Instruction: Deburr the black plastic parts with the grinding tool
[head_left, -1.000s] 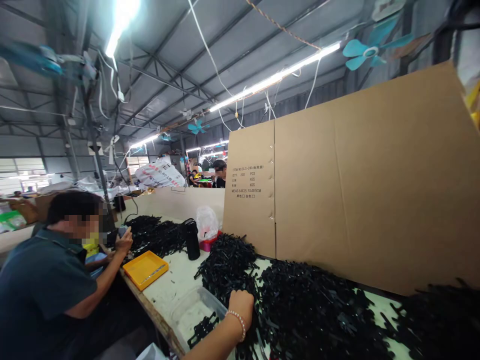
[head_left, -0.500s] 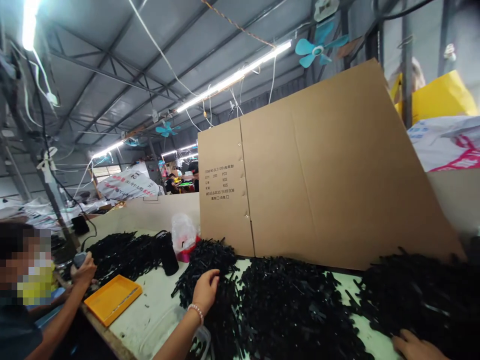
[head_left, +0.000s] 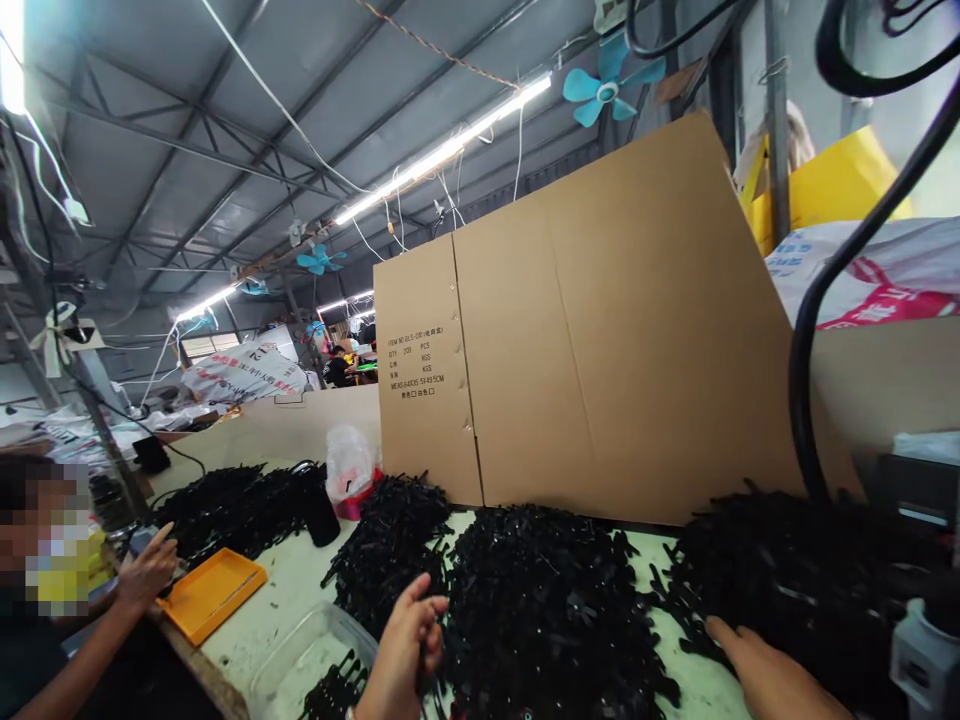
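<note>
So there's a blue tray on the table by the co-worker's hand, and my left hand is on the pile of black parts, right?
Not quite: the head view shows the tray is orange, not blue. It does lie by the co-worker's hand, and your left hand is on the black parts.

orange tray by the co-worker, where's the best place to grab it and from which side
Probably by the long raised rim on the orange tray facing the table's front edge, coming from above at that side. It lies flat on the table, shallow with a low lip all round, so a thumb-over-rim pinch suits it. The co-worker's hand crowds its left corner.
</note>
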